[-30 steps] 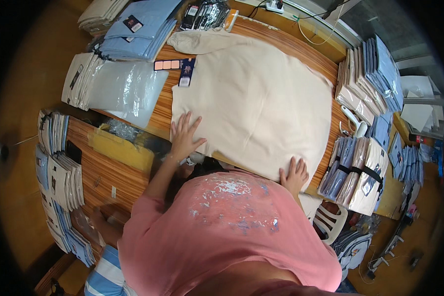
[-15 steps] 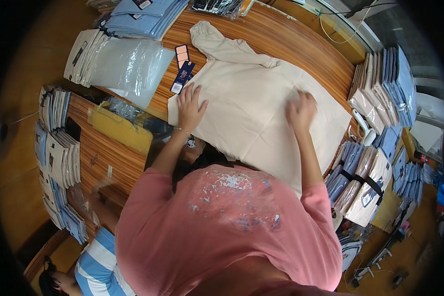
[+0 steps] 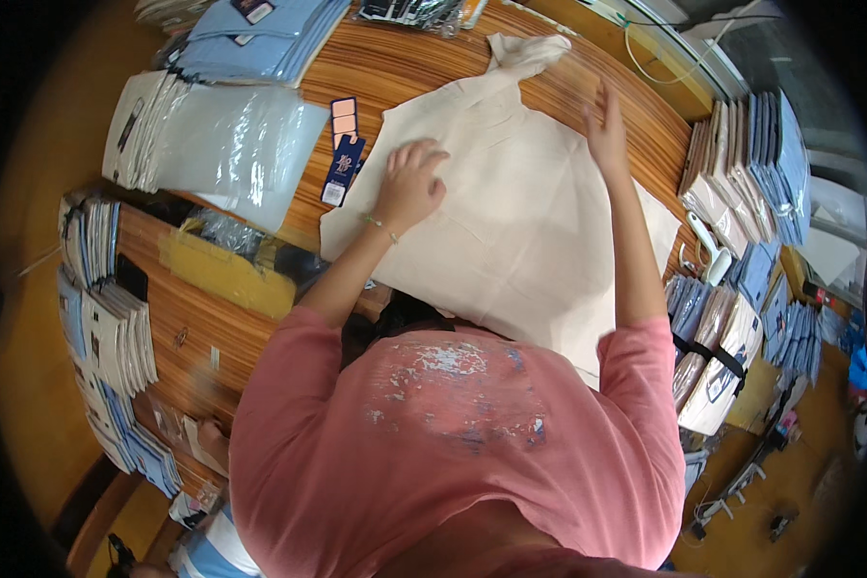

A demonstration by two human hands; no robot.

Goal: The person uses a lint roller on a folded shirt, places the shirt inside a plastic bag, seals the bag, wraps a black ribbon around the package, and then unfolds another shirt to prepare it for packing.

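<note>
A cream garment (image 3: 511, 212) lies spread over the wood-grain table in front of me. Its sleeve (image 3: 528, 53) sticks out past the far edge of the cloth and lies crumpled. My left hand (image 3: 411, 185) rests on the left part of the cloth, fingers slightly bent and apart, holding nothing. At the far right edge of the garment, my right hand (image 3: 606, 130) is raised with its fingers stretched out, also holding nothing. Left of the garment lie a dark blue hang tag (image 3: 340, 175) and a dark card with pale orange stickers (image 3: 344, 118).
Clear plastic bags (image 3: 246, 144) and folded blue shirts (image 3: 260, 43) are stacked at the far left. Bagged shirts (image 3: 727, 173) stand on the right beside a white handheld tool (image 3: 708, 249). A co-worker's arm (image 3: 212, 443) shows at the lower left.
The sleeve has swung from the far left over to the far middle. My right hand has moved away from me, to the far edge. My left hand has slid right and farther onto the cloth.
</note>
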